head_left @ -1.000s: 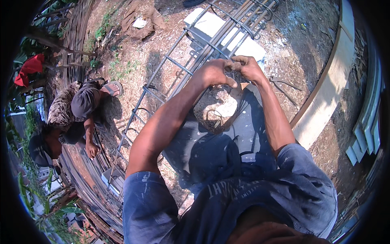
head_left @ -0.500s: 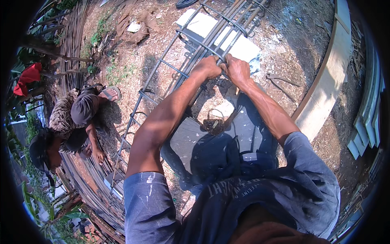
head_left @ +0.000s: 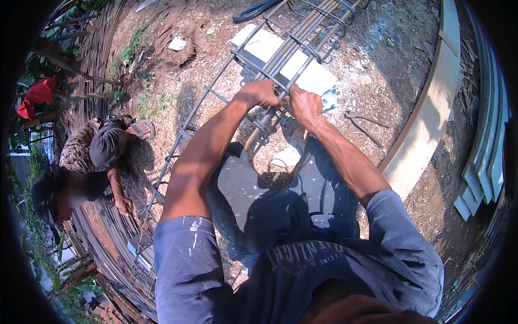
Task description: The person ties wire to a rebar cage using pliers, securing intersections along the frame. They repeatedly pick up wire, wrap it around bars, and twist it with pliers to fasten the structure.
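A long steel rebar cage [head_left: 292, 44], made of straight bars and bent stirrups, slants across the ground in front of me. My left hand [head_left: 262, 93] is closed at the near end of a stirrup, its fingers bent against the bars. Close beside it, my right hand [head_left: 306, 105] pinches at the same crossing, fingertips almost meeting the left ones. Whatever is between the fingers is too small or hidden to make out. Under the cage lies a white slab [head_left: 259, 40]. To the right of my right hand, metal pincers [head_left: 357, 115] rest on the ground with handles spread.
At left a co-worker crouches low, one hand [head_left: 123, 205] near the cage's far-left stretch. Bundled steel rods [head_left: 100, 70] run along the left. Right of me lie a long wooden plank [head_left: 418, 140] and stacked pale panels [head_left: 485, 167]. A dark coil [head_left: 256, 12] sits beyond the cage.
The whole view has shifted slightly, so everything sits a bit lower and further left. Both hands stay at the same crossing of the cage, with only a small change in finger position.
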Tool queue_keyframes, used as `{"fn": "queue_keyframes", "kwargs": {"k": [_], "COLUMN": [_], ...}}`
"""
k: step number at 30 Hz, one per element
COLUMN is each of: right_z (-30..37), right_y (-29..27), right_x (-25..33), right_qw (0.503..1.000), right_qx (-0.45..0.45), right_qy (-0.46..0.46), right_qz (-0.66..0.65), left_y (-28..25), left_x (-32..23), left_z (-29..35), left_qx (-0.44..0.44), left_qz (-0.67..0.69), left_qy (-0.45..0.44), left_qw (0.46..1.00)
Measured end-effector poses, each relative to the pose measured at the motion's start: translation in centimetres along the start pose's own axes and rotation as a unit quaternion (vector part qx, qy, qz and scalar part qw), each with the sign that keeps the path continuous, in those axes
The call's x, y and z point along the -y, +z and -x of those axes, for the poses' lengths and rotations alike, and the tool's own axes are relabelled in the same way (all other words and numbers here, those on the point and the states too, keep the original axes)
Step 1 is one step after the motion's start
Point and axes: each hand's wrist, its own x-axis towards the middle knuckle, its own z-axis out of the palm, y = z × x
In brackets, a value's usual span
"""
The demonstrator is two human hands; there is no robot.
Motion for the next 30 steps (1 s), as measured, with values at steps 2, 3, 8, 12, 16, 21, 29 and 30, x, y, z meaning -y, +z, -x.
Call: {"fn": "queue_keyframes", "kwargs": {"k": [2,3,8,12,16,21,29,30], "right_z": [0.1,0.1,0.5,0.5,0.7,0.5,0.5,0.6], "right_y": [0.5,0.6,0.9,0.8,0.6,0.3,-2.4,-2.7], "right_x": [-0.1,-0.2,0.5,0.0,-0.2,0.0,0.1,0.2], "right_qw": [1.000,0.999,0.997,0.997,0.997,0.991,0.978,0.982], "right_qx": [-0.014,-0.021,-0.054,-0.053,-0.045,-0.036,0.082,0.081], "right_qy": [0.007,0.011,-0.008,0.009,0.026,0.048,0.104,0.098], "right_qz": [-0.019,-0.028,-0.048,-0.049,-0.061,-0.121,-0.163,-0.139], "left_y": [-0.2,0.0,4.5,5.6,5.0,2.7,3.6,4.0], "left_x": [-0.2,-0.2,4.8,4.3,1.6,-0.2,2.8,2.6], "left_z": [1.1,0.9,-3.1,-3.9,-1.6,2.1,0.1,-0.2], "left_qx": [-0.025,-0.047,-0.079,-0.083,-0.125,-0.282,-0.350,-0.341], "left_qz": [-0.067,-0.028,0.128,0.132,-0.019,-0.129,-0.154,-0.139], "left_qy": [0.041,0.042,0.093,0.177,0.173,0.126,0.187,0.174], "left_qw": [0.997,0.998,0.984,0.972,0.977,0.942,0.905,0.913]}}
